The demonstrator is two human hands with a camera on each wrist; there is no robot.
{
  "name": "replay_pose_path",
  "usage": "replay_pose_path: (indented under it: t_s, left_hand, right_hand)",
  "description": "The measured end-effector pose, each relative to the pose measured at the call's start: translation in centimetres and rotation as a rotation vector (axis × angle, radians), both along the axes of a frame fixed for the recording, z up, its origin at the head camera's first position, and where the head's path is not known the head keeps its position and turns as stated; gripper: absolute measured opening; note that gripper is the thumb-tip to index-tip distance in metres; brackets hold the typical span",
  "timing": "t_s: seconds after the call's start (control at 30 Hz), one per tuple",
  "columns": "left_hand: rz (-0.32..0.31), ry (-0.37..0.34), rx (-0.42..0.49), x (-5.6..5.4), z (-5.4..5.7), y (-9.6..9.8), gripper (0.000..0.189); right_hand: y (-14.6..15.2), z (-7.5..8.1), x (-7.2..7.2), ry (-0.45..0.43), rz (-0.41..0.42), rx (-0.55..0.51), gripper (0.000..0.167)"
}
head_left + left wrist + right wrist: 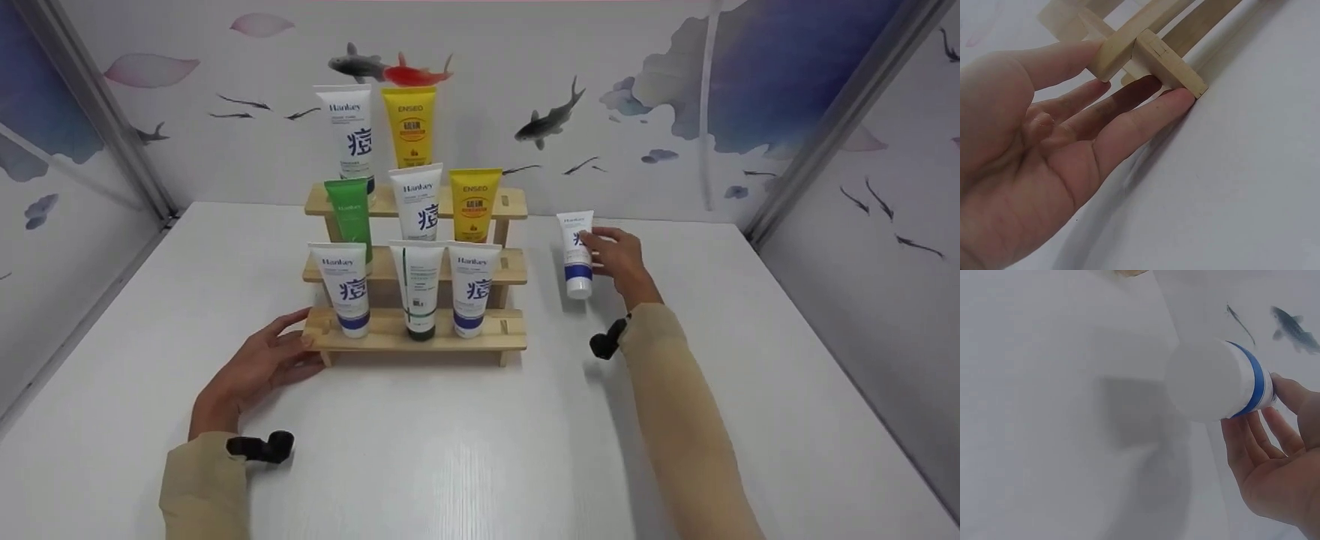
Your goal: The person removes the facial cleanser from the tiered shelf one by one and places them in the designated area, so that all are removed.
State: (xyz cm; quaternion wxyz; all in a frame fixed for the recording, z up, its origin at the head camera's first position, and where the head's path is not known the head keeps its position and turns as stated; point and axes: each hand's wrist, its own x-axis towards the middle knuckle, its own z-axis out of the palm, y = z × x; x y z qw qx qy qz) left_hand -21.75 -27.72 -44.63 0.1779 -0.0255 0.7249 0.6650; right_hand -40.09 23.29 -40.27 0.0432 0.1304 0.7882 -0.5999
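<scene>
My right hand [616, 259] pinches a white Hankey squeeze tube [576, 259] with a blue band, holding it upright above the table, cap down. In the right wrist view the tube's flat white cap [1204, 379] faces the camera, and my fingers [1241, 444] lie behind it. My left hand [262, 364] holds the left end of a three-tier wooden display rack [382, 342] at its lowest shelf. The left wrist view shows the thumb against the end of the shelf board [1123, 48], with fingertips touching the rack's leg [1171, 64].
White tubes [471, 292], a green tube [350, 214] and yellow ENSED tubes [475, 206] stand on the rack's tiers. The white table [450, 450] meets a printed back wall [480, 45] and side walls. A black wrist camera [609, 339] sits on each sleeve.
</scene>
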Motion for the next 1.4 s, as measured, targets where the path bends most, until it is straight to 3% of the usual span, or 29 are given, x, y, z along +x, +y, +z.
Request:
replay_pose_path:
  t_s: [0.2,0.63,0.9,1.13,1.4]
  left_hand:
    - [0.002,-0.012,0.007,0.2,0.2,-0.2,0.076]
    - [-0.009,0.002,0.036,0.3,-0.3,-0.2,0.075]
    - [-0.002,-0.013,0.042,0.3,0.0,-0.2,0.073]
    - [0.004,-0.018,0.030,0.3,0.1,-0.2,0.073]
    - [0.005,-0.008,0.036,0.0,-0.1,-0.1,0.072]
  right_hand:
    - [-0.5,-1.8,-0.2,-0.057,-0.016,-0.005,0.059]
    - [-0.5,-3.0,0.0,-0.109,-0.064,0.075,0.054]
    - [-0.9,-2.4,-0.3,-0.159,-0.066,0.163,0.055]
    - [-0.1,-2.1,-0.4,-0.208,-0.024,0.145,0.058]
    - [0.6,-1.4,0.1,-0.234,-0.012,0.194,0.066]
